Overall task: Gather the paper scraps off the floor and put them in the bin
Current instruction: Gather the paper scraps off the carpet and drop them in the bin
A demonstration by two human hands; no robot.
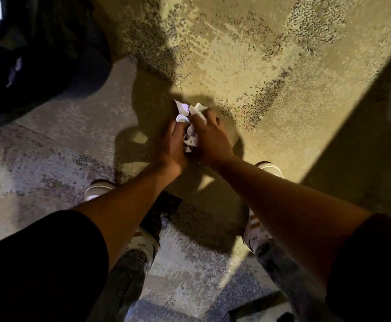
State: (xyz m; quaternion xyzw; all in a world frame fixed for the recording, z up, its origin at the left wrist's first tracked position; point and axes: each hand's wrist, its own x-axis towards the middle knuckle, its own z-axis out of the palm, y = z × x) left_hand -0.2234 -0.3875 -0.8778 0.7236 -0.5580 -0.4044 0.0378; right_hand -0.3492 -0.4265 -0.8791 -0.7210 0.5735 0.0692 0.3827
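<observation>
Down low, paper scraps (191, 126) bunched between both hands, fingers (210, 116) curled over them

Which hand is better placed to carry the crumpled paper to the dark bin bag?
Probably the left hand. Both hands hold the paper scraps together, but the dark bin bag lies on the left side, so the right hand would have to cross over.

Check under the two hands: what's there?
Crumpled white paper scraps bunched between the left hand and right hand, over the speckled floor. Anything beneath the palms is hidden.
</observation>
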